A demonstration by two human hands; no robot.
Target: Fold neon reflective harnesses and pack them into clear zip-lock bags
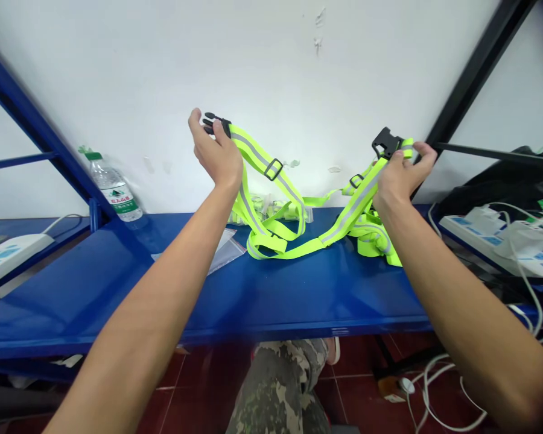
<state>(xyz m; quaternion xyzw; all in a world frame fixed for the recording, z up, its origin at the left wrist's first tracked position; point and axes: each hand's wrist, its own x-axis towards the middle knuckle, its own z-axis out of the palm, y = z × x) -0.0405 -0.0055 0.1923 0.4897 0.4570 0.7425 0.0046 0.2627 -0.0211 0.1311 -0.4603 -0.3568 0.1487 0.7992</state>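
- At the bottom, camouflage trousers (283, 386) are seen below the front edge of a blue table (298, 310).
- A clear plastic bag (224, 253) is laid flat on the table, partly hidden by the left forearm; whether anything is held in it cannot be told.
- Above the table, a yellow-green reflective strap (353, 211) is held up by both ends, its middle sagged in loops onto the tabletop.
- By the left hand (221, 155), thumb and fingers curled closely together, the pronged buckle half (212, 123) is gripped, prongs pointed outward.
- By the right hand (399, 176), the socket buckle half (385, 143) and nearby webbing are pinched, with the other fingers loosely spread.
- The ends appear to be found and lifted; the buckle is not joined, the two halves being held well apart, and the loops between them are not straightened.
- Beside the right wrist, a heap of similar webbing (375, 235) is left folded; whether it is joined to the held strap cannot be told.
- Behind the loops, more webbing in clear wrapping (274, 207) is set near the wall (253, 66), apparently unopened.
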